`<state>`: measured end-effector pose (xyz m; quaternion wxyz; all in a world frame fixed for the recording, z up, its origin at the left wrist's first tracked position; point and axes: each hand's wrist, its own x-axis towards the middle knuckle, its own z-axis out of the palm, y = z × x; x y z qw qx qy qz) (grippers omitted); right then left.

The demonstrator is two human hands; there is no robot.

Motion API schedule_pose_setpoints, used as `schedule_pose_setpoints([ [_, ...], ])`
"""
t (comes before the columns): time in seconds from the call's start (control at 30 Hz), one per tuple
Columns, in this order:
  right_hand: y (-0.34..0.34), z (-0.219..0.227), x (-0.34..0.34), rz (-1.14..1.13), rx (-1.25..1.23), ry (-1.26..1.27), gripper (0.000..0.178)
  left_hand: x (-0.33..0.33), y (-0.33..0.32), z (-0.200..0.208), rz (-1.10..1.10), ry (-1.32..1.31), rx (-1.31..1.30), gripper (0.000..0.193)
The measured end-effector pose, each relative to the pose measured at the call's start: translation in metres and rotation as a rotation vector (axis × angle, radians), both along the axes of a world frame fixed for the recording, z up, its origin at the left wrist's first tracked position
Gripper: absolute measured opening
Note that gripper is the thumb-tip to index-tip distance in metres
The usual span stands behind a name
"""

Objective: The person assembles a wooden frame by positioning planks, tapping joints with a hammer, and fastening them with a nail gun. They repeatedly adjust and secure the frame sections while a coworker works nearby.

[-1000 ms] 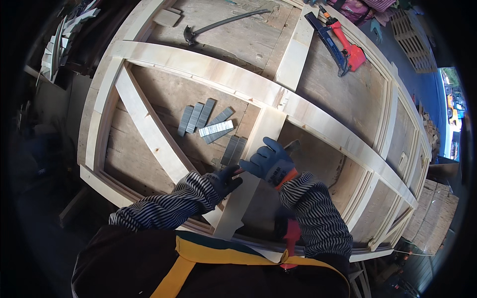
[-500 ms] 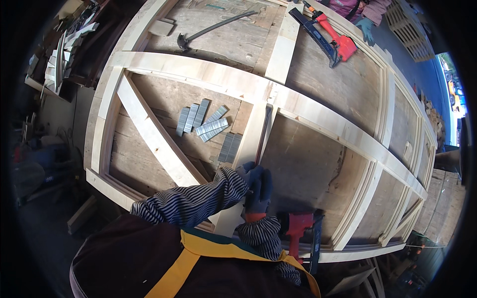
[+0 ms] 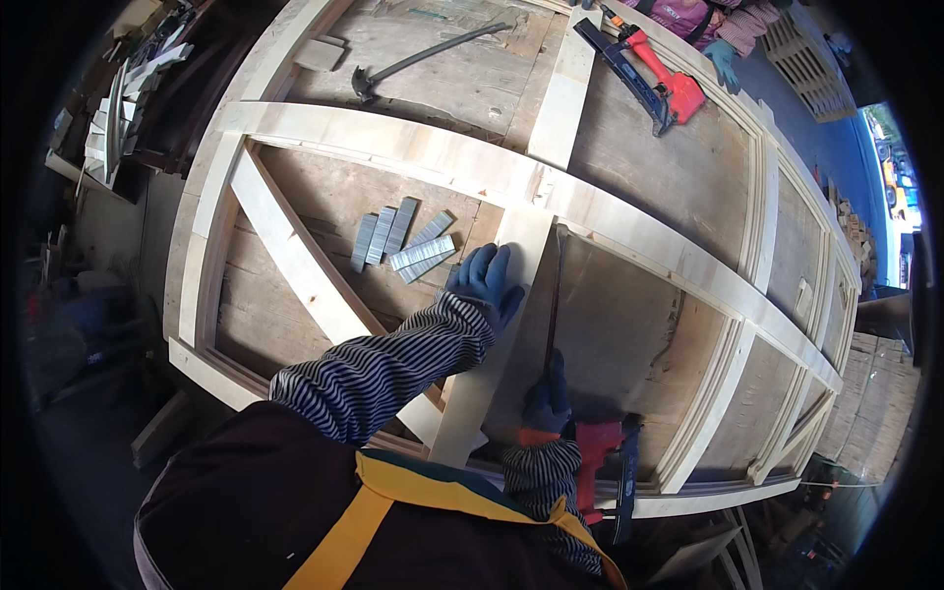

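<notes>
Left hand (image 3: 485, 283), blue glove, lies flat with fingers spread on the short upright plank (image 3: 497, 324), pressing it down and gripping nothing. That plank runs from the long cross rail (image 3: 629, 231) at its 12 o'clock end down to the frame's near edge. Right hand (image 3: 547, 398) sits just at 4 o'clock of the left, curled round a thin dark bar (image 3: 554, 285) that runs beside the plank's right edge; a red nail gun (image 3: 600, 472) sits just below it, though whether the fingers touch that too is hard to tell from here. Strips of staples (image 3: 403, 239) lie at 10 o'clock of the left hand, close by. Bare board (image 3: 629, 334) opens at 3 o'clock, bounded by rails.
</notes>
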<state>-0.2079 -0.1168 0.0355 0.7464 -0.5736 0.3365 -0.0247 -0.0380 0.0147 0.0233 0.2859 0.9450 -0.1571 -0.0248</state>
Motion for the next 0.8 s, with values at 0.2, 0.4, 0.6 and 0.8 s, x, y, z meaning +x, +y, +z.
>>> schedule_pose_setpoints([
  [0.2, -0.025, -0.005, -0.013, 0.042, -0.141, 0.002, 0.049, -0.004, -0.004, -0.01, 0.001, 0.046, 0.037, 0.08],
  [0.4, -0.021, -0.011, -0.024, 0.005, 0.0, -0.063, 0.052, -0.006, -0.002, -0.01, 0.028, 0.042, 0.034, 0.076],
  [0.6, -0.007, -0.014, -0.012, 0.048, -0.119, -0.057, 0.049, -0.003, -0.002, -0.013, 0.03, 0.041, 0.033, 0.075],
  [0.8, 0.007, -0.017, -0.003, 0.014, -0.074, -0.073, 0.049, -0.002, -0.004, -0.021, 0.026, -0.077, -0.027, 0.077],
])
